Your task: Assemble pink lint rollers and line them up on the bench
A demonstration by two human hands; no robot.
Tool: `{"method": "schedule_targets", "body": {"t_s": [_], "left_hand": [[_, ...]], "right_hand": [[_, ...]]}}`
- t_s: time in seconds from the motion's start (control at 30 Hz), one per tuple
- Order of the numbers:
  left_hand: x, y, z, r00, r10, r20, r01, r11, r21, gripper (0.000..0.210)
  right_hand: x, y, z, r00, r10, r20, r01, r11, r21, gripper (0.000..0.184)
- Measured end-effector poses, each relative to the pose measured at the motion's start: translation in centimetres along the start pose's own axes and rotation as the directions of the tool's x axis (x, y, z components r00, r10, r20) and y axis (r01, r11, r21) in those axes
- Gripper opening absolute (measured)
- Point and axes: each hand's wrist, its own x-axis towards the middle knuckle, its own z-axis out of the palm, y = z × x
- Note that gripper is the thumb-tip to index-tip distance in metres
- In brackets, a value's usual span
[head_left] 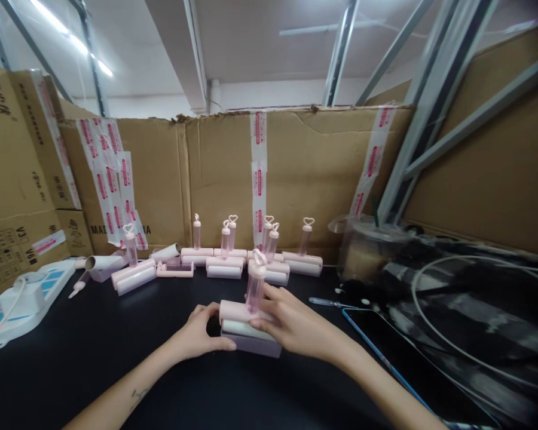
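In front of me on the black table is a pink lint roller [235, 310], its clear pink handle [255, 289] pointing up with a heart-shaped loop on top. The white roll shows below the pink cover, and a translucent lilac case part [251, 344] lies along the lower front. My left hand [202, 334] pinches the left end, thumb at the lower front edge and fingers at the top. My right hand [291, 319] wraps round the right end, with its thumb across the front and its fingers behind the handle. The right end is hidden by that hand.
Behind stand several similar lint rollers [224, 267] by a cardboard wall [215, 179]. A loose pink frame [176, 272] and a paper-cored roll [105, 263] lie left. A power strip [49, 298] is far left; a phone [412, 370], screwdriver [325, 302] and drink cup [363, 251] are right.
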Motion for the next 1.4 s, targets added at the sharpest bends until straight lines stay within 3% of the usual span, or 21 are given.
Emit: {"method": "schedule_targets", "body": {"t_s": [0.2,0.47,0.7,0.93,1.03,1.1,1.23,1.33,1.4], "left_hand": [[-0.4,0.2,-0.1,1.0,0.001,0.002,-0.001,1.0,-0.027,0.065],[-0.3,0.6,-0.2,1.0,-0.003,-0.004,0.002,0.999,-0.047,0.061],[0.0,-0.1,-0.2,1.0,-0.006,-0.012,0.005,0.996,-0.093,0.06],[0.0,-0.1,0.0,1.0,0.024,-0.004,-0.024,0.997,-0.08,0.064],[-0.2,-0.2,0.1,1.0,0.017,-0.005,-0.017,0.996,-0.089,0.064],[-0.3,-0.4,0.2,1.0,0.021,0.002,-0.021,0.995,-0.093,0.074],[-0.2,-0.8,0.4,0.999,0.043,-0.002,-0.043,0.999,-0.029,0.091],[-0.1,-1.0,0.6,0.999,0.034,0.002,-0.034,0.999,0.004,0.076],[-0.1,-1.0,0.6,0.999,0.041,-0.006,-0.041,0.999,-0.004,0.07]], "right_hand": [[-0.3,-0.8,1.1,0.996,0.063,0.066,-0.072,0.987,0.143,0.024],[0.6,0.6,1.4,0.987,0.075,0.14,-0.131,0.887,0.444,0.036],[0.7,1.3,2.1,0.979,0.127,0.161,-0.19,0.854,0.485,0.041],[-1.1,0.6,3.0,0.989,0.124,0.08,-0.138,0.97,0.201,0.038],[-1.5,0.1,3.2,0.984,0.137,0.114,-0.149,0.983,0.107,0.061],[-1.7,0.4,3.0,0.974,0.161,0.156,-0.173,0.983,0.065,0.065],[-2.8,3.7,-0.4,0.974,0.221,0.057,-0.222,0.975,0.009,0.058],[-3.9,8.4,-4.6,0.943,0.314,-0.106,-0.331,0.914,-0.234,0.06],[-4.2,11.8,-6.6,0.895,0.41,-0.174,-0.445,0.82,-0.36,0.059]]}}
